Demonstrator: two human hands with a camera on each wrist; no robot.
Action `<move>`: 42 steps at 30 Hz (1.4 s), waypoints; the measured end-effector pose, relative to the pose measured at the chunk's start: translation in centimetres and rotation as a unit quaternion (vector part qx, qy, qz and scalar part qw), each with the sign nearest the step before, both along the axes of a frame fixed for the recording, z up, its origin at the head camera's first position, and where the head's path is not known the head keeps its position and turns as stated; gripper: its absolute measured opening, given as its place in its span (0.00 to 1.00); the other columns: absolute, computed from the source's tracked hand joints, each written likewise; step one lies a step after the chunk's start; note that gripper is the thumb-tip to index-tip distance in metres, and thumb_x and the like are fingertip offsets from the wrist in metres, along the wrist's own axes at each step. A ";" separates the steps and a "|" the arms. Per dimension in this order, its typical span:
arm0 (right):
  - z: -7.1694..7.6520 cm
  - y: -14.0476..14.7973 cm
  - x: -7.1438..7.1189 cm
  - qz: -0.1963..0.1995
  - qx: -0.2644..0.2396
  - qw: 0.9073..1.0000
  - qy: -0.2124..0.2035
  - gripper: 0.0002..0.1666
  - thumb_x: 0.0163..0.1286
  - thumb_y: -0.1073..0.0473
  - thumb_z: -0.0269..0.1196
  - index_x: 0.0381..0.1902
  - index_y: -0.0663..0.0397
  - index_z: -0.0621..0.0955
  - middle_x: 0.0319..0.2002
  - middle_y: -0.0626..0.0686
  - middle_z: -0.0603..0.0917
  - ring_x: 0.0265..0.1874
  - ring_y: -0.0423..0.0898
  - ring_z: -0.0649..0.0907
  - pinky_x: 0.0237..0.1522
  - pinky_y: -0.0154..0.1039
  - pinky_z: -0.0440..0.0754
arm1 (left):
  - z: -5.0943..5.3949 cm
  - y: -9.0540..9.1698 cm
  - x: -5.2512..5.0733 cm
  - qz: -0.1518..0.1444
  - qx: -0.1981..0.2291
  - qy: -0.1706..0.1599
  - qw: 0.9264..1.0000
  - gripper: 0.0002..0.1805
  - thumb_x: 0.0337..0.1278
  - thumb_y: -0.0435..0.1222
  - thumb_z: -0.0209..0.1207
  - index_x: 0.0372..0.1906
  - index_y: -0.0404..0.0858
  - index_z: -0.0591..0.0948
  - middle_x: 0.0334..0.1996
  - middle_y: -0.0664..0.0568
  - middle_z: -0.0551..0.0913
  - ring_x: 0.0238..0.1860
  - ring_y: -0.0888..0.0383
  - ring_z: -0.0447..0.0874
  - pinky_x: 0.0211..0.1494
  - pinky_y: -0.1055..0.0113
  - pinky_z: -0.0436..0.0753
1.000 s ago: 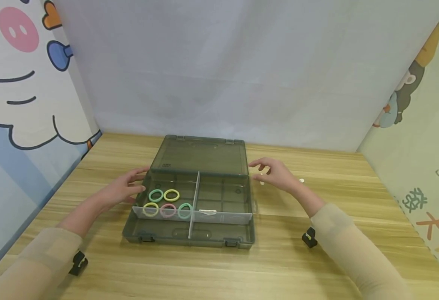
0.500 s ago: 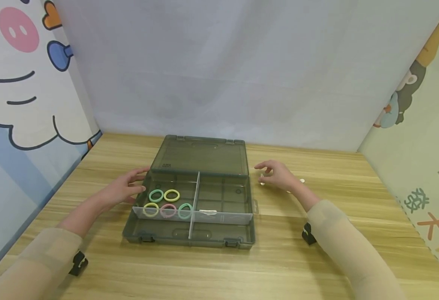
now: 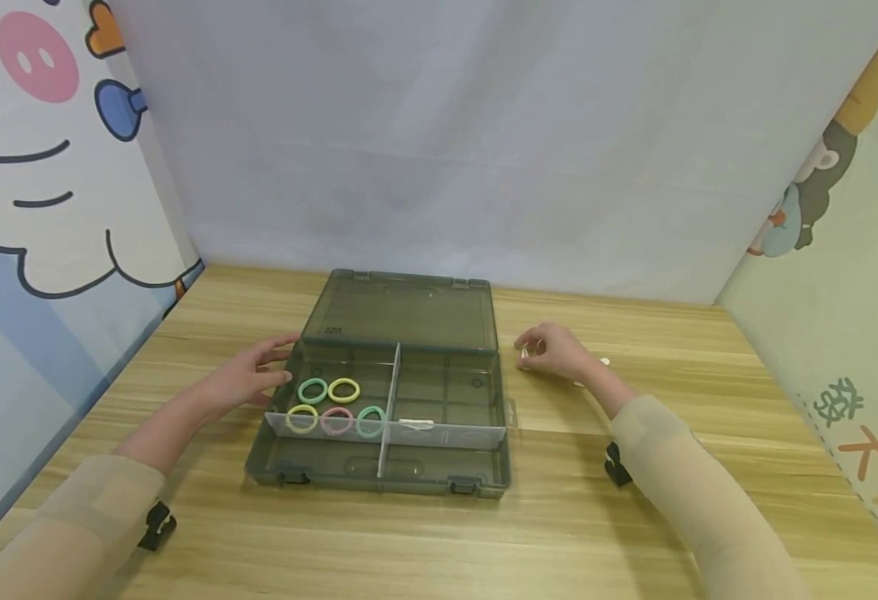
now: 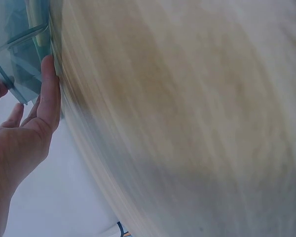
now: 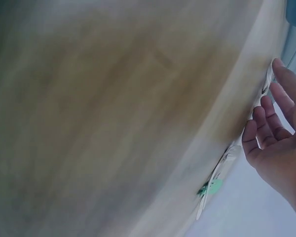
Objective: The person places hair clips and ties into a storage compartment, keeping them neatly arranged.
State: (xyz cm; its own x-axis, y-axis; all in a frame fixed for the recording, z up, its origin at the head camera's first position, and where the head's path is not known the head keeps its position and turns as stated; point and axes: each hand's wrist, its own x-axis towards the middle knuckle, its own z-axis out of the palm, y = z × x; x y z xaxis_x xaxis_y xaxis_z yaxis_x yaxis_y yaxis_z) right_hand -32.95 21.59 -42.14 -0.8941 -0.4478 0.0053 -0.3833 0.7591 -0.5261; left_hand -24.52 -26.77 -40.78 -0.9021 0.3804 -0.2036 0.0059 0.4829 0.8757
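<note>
evidently both hands are busy, as i read it from my remote post. left hand [image 3: 243, 380] sits at the left flank of the grey see-through box [image 3: 454, 379]: digits loosely spread, nothing picked up, thumb tip at the rim, a finger along the wall in the left wrist view. probably a steadying touch, to keep the box from sliding; how hard it presses i can't tell.

right hand [image 3: 559, 354], off the box's right side, has thumb and forefinger curled in around a small white piece [image 3: 524, 353], the gap nearly closed; a fingertip grip would suit something so thin and low. i can't make out whether the piece is clear of the table [image 3: 439, 550]. another white bit [image 3: 604, 362] lies just beyond the wrist; in the right wrist view i also get a green patch [image 5: 214, 186] on a loose bit there.

lid [image 3: 408, 308] folded right back, which leaves every compartment reachable. five rings share the rear left compartment: green ring [image 3: 313, 392], yellow ring [image 3: 343, 390], and three more against the front divider [image 3: 461, 435], seen through it. one white strip [image 3: 416, 425] lies by that divider on the right half. rings left, white right: looks like sorting by kind.
</note>
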 end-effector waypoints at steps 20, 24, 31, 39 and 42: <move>0.1 0.4 -0.1 -0.006 -0.002 0.999 -0.032 0.08 0.61 0.62 0.67 0.38 0.57 0.84 0.36 0.53 0.84 0.36 0.45 0.80 0.41 0.41 0.79 | 0.0 0.0 0.0 0.003 0.009 0.000 1.000 0.37 0.68 0.35 0.50 0.75 0.42 0.45 0.71 0.28 0.48 0.66 0.29 0.57 0.50 0.46 0.80; 0.1 0.4 0.0 0.008 -0.005 1.000 -0.030 0.08 0.61 0.63 0.66 0.39 0.58 0.83 0.36 0.53 0.85 0.36 0.46 0.81 0.42 0.42 0.80 | -0.1 0.0 -0.1 0.003 0.006 0.001 1.000 0.37 0.68 0.35 0.50 0.75 0.43 0.45 0.71 0.29 0.48 0.66 0.29 0.56 0.51 0.45 0.80; 0.0 0.5 0.1 0.016 -0.003 1.000 -0.018 0.06 0.64 0.66 0.62 0.36 0.58 0.85 0.36 0.54 0.86 0.37 0.46 0.82 0.41 0.42 0.81 | -0.2 0.0 -0.1 0.001 -0.001 0.001 1.000 0.38 0.68 0.36 0.50 0.75 0.43 0.45 0.71 0.29 0.48 0.66 0.29 0.56 0.50 0.46 0.80; 0.1 0.5 0.1 0.029 -0.005 0.999 -0.016 0.06 0.65 0.66 0.61 0.36 0.56 0.85 0.39 0.54 0.86 0.43 0.51 0.83 0.47 0.46 0.81 | -0.1 0.0 0.0 0.001 0.003 0.000 1.000 0.38 0.68 0.36 0.50 0.75 0.43 0.45 0.71 0.29 0.48 0.66 0.29 0.56 0.51 0.46 0.80; 0.4 0.5 0.2 0.032 -0.004 0.999 -0.024 0.07 0.66 0.66 0.60 0.38 0.57 0.85 0.40 0.55 0.86 0.44 0.52 0.83 0.47 0.45 0.81 | -0.1 0.0 -0.1 0.002 0.002 0.001 1.000 0.38 0.68 0.36 0.50 0.75 0.43 0.45 0.71 0.29 0.48 0.66 0.29 0.55 0.50 0.46 0.80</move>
State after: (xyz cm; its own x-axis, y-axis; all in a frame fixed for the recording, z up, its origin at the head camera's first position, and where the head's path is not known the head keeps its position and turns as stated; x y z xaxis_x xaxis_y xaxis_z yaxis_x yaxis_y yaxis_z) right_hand -32.71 22.10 -41.74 -0.8632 -0.5038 -0.0329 -0.4047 0.7294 -0.5515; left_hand -24.58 -26.81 -40.88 -0.9037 0.3782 -0.2009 0.0052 0.4788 0.8779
